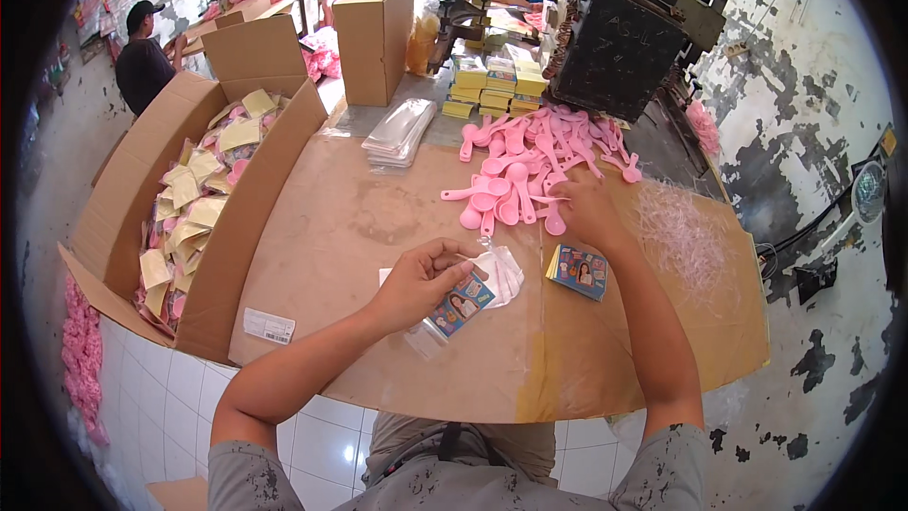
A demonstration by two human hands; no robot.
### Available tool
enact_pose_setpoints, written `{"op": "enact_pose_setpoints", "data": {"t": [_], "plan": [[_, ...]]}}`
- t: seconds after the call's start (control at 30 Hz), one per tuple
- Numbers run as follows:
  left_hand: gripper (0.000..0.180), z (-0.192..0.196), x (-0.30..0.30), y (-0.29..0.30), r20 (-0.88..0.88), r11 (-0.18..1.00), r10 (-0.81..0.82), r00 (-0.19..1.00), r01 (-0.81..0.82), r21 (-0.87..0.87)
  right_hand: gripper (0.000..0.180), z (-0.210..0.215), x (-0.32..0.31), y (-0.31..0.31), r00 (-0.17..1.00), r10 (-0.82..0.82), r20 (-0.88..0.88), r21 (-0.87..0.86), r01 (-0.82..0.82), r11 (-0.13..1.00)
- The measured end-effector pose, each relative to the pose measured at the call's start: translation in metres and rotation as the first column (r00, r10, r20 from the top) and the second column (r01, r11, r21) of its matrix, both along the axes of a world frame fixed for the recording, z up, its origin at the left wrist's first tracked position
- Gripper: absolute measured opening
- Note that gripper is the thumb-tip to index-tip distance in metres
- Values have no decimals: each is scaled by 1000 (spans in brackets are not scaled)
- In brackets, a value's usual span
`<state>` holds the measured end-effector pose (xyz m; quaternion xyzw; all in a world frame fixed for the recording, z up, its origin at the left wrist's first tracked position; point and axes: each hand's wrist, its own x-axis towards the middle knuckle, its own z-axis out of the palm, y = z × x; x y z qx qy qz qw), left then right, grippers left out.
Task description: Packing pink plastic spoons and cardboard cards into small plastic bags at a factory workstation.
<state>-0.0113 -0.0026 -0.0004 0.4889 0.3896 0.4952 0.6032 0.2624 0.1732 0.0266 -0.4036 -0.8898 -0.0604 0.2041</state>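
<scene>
My left hand (pixel 430 276) pinches a small clear plastic bag (pixel 427 341) with a blue printed card (pixel 461 308) inside it, low over the cardboard-covered table. Under and beside its fingers lie more flat clear bags (pixel 503 274). At the near right edge of a heap of pink measuring spoons (pixel 517 173) is my right hand (pixel 584 201). Its fingers are bent together at a pink spoon (pixel 554 220) whose bowl shows below them; the fingertips are partly hidden. A small stack of the blue printed cards (pixel 577 272) lies just below my right wrist.
An open carton (pixel 276 170) of packed bags stands left. Behind are a stack of clear bags (pixel 399 132), card stacks (pixel 498 76), a tall box (pixel 376 43) and a black machine (pixel 617 47). Plastic shreds (pixel 686 232) lie right. Other people (pixel 144 57) sit farther back.
</scene>
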Motion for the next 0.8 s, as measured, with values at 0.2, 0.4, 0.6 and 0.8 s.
{"op": "enact_pose_setpoints", "data": {"t": [0.2, 0.4, 0.6, 0.8], "plan": [[28, -1, -6, -2, -65, 1000, 18, 998, -18, -1, 30, 25, -9, -43, 926, -4, -378, -415, -165, 895], [31, 1, -2, -4, -15, 1000, -6, 1000, 7, 11, 28, 11, -43, -99, 588, -218, -779, -605, -614, 507], [34, -1, 0, -5, -43, 999, -21, 999, 22, 32, 28, 15, -58, -112, 427, -303, -852, -523, -663, 536], [35, -4, 2, -7, -67, 998, -32, 997, 35, 54, 53, 20, -63, -116, 411, -170, -896, -419, -652, 631]]}}
